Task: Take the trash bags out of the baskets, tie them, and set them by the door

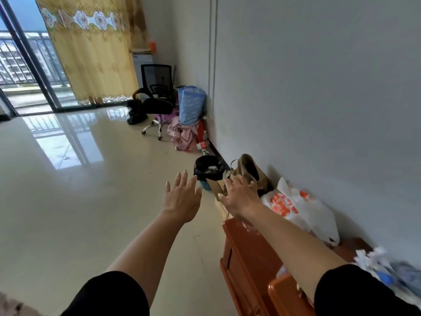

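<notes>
Trash bag [205,165] upright in basket [205,185], mouth up

Basket [206,184] on floor by wall; trash bag [208,166] inside; cabinet [250,258] nearer; chair [157,96] beyond.

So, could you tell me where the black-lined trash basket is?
The trash basket stands on the floor by the right wall, beyond the left hand, beside a cardboard box.

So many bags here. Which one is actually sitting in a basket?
The black trash bag, lining the blue basket on the floor. The brown bag and white-orange bag have none.
</notes>
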### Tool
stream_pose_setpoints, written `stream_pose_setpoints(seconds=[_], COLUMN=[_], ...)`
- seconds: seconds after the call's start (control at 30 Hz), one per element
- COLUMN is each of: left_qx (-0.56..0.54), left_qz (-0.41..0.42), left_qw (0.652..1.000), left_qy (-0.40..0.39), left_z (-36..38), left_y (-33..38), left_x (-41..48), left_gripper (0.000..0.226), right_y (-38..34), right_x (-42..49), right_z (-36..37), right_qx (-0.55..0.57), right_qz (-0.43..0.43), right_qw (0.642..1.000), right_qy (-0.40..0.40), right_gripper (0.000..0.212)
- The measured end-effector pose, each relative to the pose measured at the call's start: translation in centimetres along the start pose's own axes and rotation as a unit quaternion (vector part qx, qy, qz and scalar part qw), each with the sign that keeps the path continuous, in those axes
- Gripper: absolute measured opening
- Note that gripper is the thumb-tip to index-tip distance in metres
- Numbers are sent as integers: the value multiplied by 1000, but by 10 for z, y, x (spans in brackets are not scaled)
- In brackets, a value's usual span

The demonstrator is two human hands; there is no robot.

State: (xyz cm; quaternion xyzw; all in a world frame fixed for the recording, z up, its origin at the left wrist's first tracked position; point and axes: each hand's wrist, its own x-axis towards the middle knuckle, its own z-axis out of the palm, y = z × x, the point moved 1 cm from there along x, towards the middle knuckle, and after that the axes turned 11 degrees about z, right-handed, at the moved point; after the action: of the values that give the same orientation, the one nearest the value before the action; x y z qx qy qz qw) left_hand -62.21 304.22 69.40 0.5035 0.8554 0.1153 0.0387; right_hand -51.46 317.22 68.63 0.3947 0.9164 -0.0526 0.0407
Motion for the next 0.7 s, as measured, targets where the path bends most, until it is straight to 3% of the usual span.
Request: stream_pose_setpoints(seconds=[0.2, 0.5, 0.7], left_qx=[-6, 15, 7], left_qz=[15, 93, 136], left_qw=[1000, 994, 987], left_qy=[-11, -51, -81], left_z=[1, -10, 2], left_y=[-84, -227, -278], left_x=[143, 377, 506], left_gripper=[53, 52, 53], right_y=[-39, -119, -135], right_x=[150, 383, 503], right_z=[4, 11, 4], right_qx=[-18, 22, 21], right_qz=[13, 100, 144], right_qw=[1000, 994, 987], right_qy=[-18, -46, -66], right_gripper=[63, 63, 61])
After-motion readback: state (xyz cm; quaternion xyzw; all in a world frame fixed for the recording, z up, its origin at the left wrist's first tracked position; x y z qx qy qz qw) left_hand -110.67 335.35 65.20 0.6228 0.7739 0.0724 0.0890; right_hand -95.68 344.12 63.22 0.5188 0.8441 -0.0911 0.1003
